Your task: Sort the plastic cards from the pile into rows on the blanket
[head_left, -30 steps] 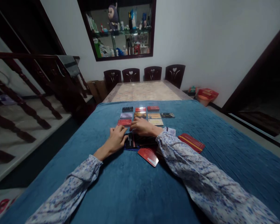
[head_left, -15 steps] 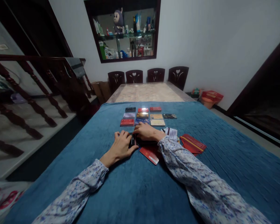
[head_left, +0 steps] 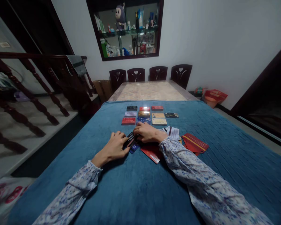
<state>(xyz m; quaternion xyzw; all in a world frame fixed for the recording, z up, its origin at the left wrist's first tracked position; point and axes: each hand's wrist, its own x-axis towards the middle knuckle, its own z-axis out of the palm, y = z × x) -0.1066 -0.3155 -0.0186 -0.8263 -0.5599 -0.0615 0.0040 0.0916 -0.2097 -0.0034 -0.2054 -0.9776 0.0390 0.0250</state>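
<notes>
A black card [head_left: 131,139], tilted, lies between my two hands near the middle of the blue cloth. My left hand [head_left: 114,146] grips its left side between thumb and fingers. The bent fingers of my right hand [head_left: 147,132] close on its upper right edge; their tips are partly hidden. From under the black card a dark blue card [head_left: 134,148] sticks out. Below my right wrist lies a red card [head_left: 151,153], partly covered by the sleeve. Beyond my hands, stacked cards stand in rows, among them a red stack [head_left: 128,121] and a cream stack [head_left: 159,122].
White cards [head_left: 173,132] lie beyond my right wrist, with fanned red cards [head_left: 195,143] farther right. A single black-and-gold card [head_left: 172,115] sits right of the rows. Past the blue cloth [head_left: 121,190] the bare tabletop [head_left: 146,90] runs toward several chairs.
My left hand has drawn slightly left and turned the black card to a slant. More of the dark blue card now shows below it. My right hand has barely moved.
</notes>
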